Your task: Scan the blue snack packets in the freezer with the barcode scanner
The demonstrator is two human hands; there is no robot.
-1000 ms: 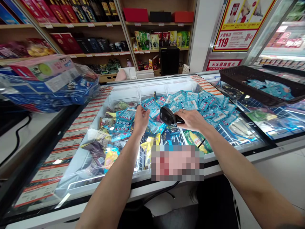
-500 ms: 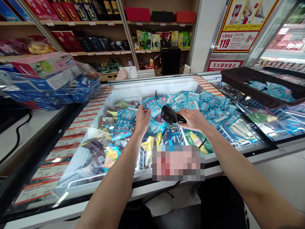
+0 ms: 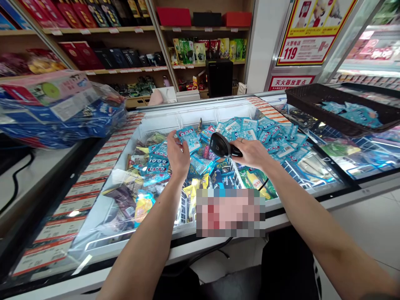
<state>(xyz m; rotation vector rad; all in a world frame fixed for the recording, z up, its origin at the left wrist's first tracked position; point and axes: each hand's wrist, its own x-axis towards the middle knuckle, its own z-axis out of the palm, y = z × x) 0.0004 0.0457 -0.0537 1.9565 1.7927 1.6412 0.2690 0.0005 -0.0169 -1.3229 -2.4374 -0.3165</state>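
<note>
My left hand (image 3: pixel 176 155) hangs open over the chest freezer (image 3: pixel 193 109), its fingers spread and holding nothing. Right beside it lies a teal-and-white snack packet (image 3: pixel 189 138) on a heap of similar packets (image 3: pixel 250 135). My right hand (image 3: pixel 251 154) grips a black handheld barcode scanner (image 3: pixel 221 145), whose head points left toward that packet. Mixed snack bags (image 3: pixel 143 200) fill the nearer left part of the freezer. A pixelated patch (image 3: pixel 230 212) hides the freezer's near middle.
A black woven tray (image 3: pixel 340 106) holding teal packets rests on the glass at the right. Plastic-wrapped boxes (image 3: pixel 59 110) sit on the left counter. Behind the freezer stand wooden shelves (image 3: pixel 109 71) of boxed goods.
My left hand has moved left, away from the teal packet, and its fingers have spread wider. The right hand still grips the scanner, and the whole view has shifted slightly.
</note>
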